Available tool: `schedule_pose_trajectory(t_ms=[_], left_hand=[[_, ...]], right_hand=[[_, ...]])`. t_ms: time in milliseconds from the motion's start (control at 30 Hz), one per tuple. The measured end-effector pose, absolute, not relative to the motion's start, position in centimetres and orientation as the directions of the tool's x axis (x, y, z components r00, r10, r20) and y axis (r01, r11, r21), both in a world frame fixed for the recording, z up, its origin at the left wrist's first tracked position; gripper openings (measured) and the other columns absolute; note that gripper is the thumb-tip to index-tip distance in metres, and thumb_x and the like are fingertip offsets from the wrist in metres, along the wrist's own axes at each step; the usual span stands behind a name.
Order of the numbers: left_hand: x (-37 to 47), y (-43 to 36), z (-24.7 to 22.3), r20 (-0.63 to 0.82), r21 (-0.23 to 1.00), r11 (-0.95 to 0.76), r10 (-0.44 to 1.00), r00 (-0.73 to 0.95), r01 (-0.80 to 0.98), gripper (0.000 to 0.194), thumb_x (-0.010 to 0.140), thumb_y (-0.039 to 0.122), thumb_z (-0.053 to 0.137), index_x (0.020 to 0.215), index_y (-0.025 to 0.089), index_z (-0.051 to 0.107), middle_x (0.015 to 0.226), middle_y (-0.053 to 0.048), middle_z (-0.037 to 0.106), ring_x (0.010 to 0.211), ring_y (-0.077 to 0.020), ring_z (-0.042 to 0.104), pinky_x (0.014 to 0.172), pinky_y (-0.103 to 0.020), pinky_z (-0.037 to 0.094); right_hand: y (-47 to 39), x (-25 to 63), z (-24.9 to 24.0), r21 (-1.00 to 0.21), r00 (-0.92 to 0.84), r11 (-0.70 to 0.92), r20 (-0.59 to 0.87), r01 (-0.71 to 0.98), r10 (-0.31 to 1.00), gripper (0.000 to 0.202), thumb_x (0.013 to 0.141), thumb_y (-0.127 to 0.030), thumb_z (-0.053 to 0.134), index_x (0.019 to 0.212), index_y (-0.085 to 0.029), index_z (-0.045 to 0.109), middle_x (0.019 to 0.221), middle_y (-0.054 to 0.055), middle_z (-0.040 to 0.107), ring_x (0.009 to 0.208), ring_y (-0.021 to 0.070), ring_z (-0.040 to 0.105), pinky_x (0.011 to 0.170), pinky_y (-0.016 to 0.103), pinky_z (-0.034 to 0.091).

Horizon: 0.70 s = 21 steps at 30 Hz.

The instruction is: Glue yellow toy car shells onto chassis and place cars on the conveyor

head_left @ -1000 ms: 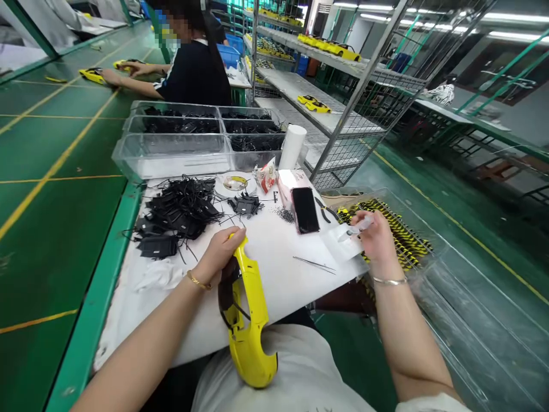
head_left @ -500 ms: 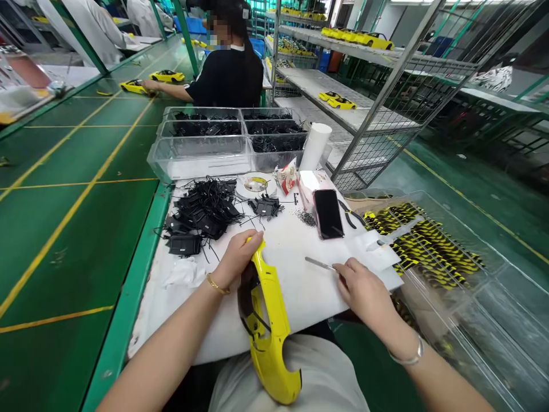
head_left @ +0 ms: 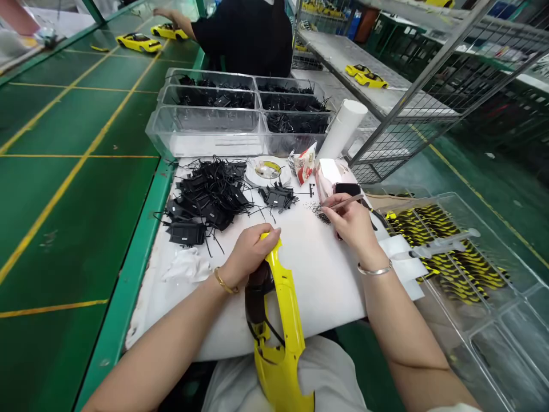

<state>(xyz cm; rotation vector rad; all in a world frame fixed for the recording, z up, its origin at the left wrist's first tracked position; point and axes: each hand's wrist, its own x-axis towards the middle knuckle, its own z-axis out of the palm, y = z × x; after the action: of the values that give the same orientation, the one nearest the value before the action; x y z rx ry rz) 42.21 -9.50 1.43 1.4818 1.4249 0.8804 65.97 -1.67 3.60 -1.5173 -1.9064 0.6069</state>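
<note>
My left hand (head_left: 253, 252) is closed around one end of a yellow model car body (head_left: 292, 312), which slants down over my lap with its dark window part facing left. In my right hand (head_left: 354, 224) I pinch slim metal tweezers (head_left: 350, 200). Their tip is at a small heap of tiny black pieces (head_left: 321, 216) on the white table; whether they grip a piece is too small to tell. Behind that hand, a phone (head_left: 348, 188) is partly hidden. Left of the car body lies a pile of black wired parts (head_left: 210, 194), with a smaller cluster (head_left: 278, 196) nearby.
Clear divided bins (head_left: 206, 123) with black parts stand at the back. A tape roll (head_left: 268, 170), a snack packet (head_left: 305, 163) and a white roll (head_left: 344, 126) are before them. Right is a tray of yellow-black parts (head_left: 446, 252). A co-worker (head_left: 249, 37) sits beyond; yellow cars (head_left: 138, 42) are on the green belt.
My right hand has moved up and forward with the tweezers to the tiny black pieces, now covering part of the phone. My left hand still holds the car body. The co-worker's hand has left the yellow car.
</note>
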Motion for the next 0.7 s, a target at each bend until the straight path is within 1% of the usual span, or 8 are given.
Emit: schedule_pose_trajectory(t_ms=[67,133,233,367,700], left_hand=[[42.2,-9.4,1.6,-0.089,0.924,0.046,0.991,0.097,0.379,0.038,0.086,0.044,0.042,0.058,0.020,0.035,0.058,0.003,0.034,0.059,-0.0127,0.034,0.055,-0.028,0.024],[42.1,-9.4,1.7,-0.095,0.924,0.050,0.990,0.102,0.378,0.038,0.086,0.044,0.042,0.058,0.020,0.034,0.058,0.003,0.034,0.058,-0.0125,0.033,0.055,-0.028,0.024],[42.0,-9.5,2.0,-0.107,0.923,0.060,0.989,0.104,0.380,0.037,0.086,0.043,0.043,0.058,0.020,0.034,0.058,0.003,0.035,0.059,-0.0125,0.034,0.056,-0.028,0.024],[42.0,-9.6,2.1,-0.114,0.925,0.068,0.988,0.101,0.374,0.037,0.088,0.041,0.043,0.059,0.020,0.034,0.058,0.004,0.034,0.059,-0.0122,0.034,0.057,-0.028,0.024],[41.9,-9.6,2.0,-0.113,0.925,0.066,0.988,0.105,0.375,0.037,0.088,0.041,0.043,0.059,0.020,0.036,0.058,0.004,0.035,0.059,-0.0120,0.034,0.057,-0.027,0.025]], right_hand=[[-1.2,66.2,3.3,-0.581,-0.220,0.322,0.240,0.747,0.945,0.012,0.082,-0.030,0.066,0.088,-0.020,0.067,0.083,0.006,0.070,0.082,0.0240,0.062,0.076,0.037,0.045],[-0.9,66.5,2.8,-0.501,-0.291,0.394,0.274,0.770,0.917,0.010,0.083,-0.029,0.066,0.084,-0.020,0.069,0.088,0.008,0.071,0.092,0.0272,0.060,0.084,0.041,0.044],[-0.7,66.9,2.2,-0.440,-0.326,0.431,0.296,0.788,0.898,0.010,0.083,-0.029,0.067,0.083,-0.020,0.070,0.087,0.008,0.071,0.091,0.0284,0.060,0.085,0.043,0.044],[-0.6,67.2,1.7,-0.424,-0.327,0.447,0.327,0.788,0.887,0.008,0.082,-0.028,0.068,0.082,-0.020,0.071,0.085,0.008,0.072,0.088,0.0285,0.060,0.082,0.044,0.044],[-0.3,67.2,1.1,-0.407,-0.330,0.452,0.337,0.794,0.882,0.005,0.081,-0.026,0.070,0.084,-0.021,0.071,0.086,0.007,0.071,0.089,0.0284,0.061,0.083,0.045,0.045]])
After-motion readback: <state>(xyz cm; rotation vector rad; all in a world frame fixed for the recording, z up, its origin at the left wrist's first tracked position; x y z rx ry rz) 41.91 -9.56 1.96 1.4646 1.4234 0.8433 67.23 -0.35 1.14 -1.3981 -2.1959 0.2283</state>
